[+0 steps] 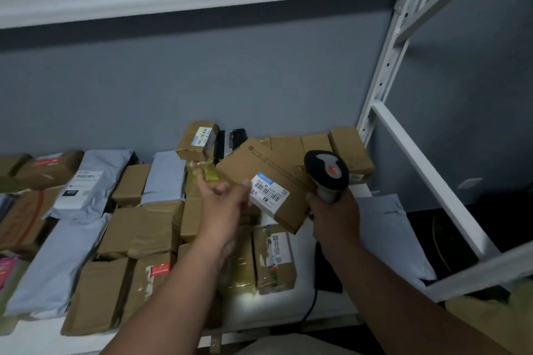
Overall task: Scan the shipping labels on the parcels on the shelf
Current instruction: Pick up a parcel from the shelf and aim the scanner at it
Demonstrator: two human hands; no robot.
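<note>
A flat brown cardboard parcel [259, 173] is tilted up above the pile in the middle of the shelf. Its white shipping label [269, 192] with a barcode faces me. My left hand [222, 199] holds the parcel at its left edge, beside the label, fingers curled round it. My right hand [334, 216] grips the handle of a black and grey barcode scanner [327, 171], just right of the parcel. The scanner's head is level with the label. A light patch falls on the shelf below.
Many brown boxes and grey poly mailers [86, 179] lie packed on the white shelf [268, 304]. A small labelled box [199, 141] stands at the back. The white upright frame [383, 66] rises at the right. The scanner's black cable [310, 307] runs down over the shelf front.
</note>
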